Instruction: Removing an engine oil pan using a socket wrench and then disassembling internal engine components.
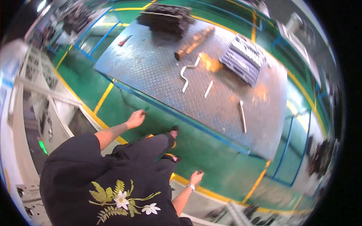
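My left hand [136, 118] hangs in the air off the near edge of the metal-topped table [158, 75], fingers curled together, their tips dark. Lower and further right is my right hand [196, 177], a light band at its wrist; its fingers are also curled in, with dark tips. Whether either hand holds anything small is hidden by blur. Neither touches the table. On the tabletop lie an S-bent pale metal bar [184, 73], a short pale strip [209, 89] and a long silver bar-like tool [243, 116] with a thicker head.
A grey ribbed metal casting [243, 62], a long rusty-brown piece [194, 42] and a dark engine-like block [166, 19] stand on the table. A red-handled tool [122, 42] lies at its far left. Blue rails [288, 150] border the green floor; pale machine framing [49, 101] rises at left.
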Available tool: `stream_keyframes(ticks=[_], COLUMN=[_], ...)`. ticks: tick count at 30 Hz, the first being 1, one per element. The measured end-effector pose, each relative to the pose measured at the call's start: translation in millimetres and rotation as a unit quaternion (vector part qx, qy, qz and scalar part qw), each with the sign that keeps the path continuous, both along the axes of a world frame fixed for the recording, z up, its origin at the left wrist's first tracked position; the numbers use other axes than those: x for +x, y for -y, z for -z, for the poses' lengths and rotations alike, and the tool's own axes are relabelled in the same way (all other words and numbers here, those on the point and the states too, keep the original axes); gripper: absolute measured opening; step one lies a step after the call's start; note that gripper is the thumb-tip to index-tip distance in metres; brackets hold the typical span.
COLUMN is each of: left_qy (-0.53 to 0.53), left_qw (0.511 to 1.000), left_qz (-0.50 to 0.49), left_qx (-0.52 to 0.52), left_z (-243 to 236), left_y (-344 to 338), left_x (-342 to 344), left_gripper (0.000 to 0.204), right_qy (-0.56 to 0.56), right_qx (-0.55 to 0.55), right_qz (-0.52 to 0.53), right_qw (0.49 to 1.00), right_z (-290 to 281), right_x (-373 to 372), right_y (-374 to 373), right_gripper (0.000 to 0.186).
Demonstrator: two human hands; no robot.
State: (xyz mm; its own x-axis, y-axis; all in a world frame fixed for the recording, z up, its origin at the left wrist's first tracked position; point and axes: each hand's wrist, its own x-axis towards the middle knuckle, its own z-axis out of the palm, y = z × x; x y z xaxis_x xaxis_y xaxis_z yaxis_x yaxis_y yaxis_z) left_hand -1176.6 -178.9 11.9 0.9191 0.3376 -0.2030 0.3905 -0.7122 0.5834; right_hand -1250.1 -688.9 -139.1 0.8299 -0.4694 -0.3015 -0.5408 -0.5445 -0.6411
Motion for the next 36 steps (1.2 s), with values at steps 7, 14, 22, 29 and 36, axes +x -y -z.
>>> stream_keyframes(ticks=[7,14,22,29,36], left_qy=[0.036,0.009,0.154,0.256,0.064], left_qw=[0.859,0.781,0.934,0.957,0.990], left_qz=[-0.483,-0.602,-0.282,-0.132,0.052], left_qx=[-0.166,-0.167,-0.154,0.016,-0.113], left_z=[92,150,72,-59,-31], left_y=[-138,-215,-397,-555,-639], left_x=[-212,-195,213,566,660], left_gripper=[0.016,0.016,0.028,0.087,0.030], right_qy=[0.024,0.078,0.097,0.065,0.045], right_qx=[-0.047,-0.050,-0.052,0.077,0.204], right_qz=[-0.175,-0.264,-0.413,-0.262,-0.140], right_qw=[0.983,0.960,0.904,0.960,0.968], right_z=[-51,-101,-154,-217,-230], right_x=[104,251,393,666,824], right_y=[-76,-280,-531,-603,-703], right_gripper=[0.017,0.019,0.019,0.028,0.059])
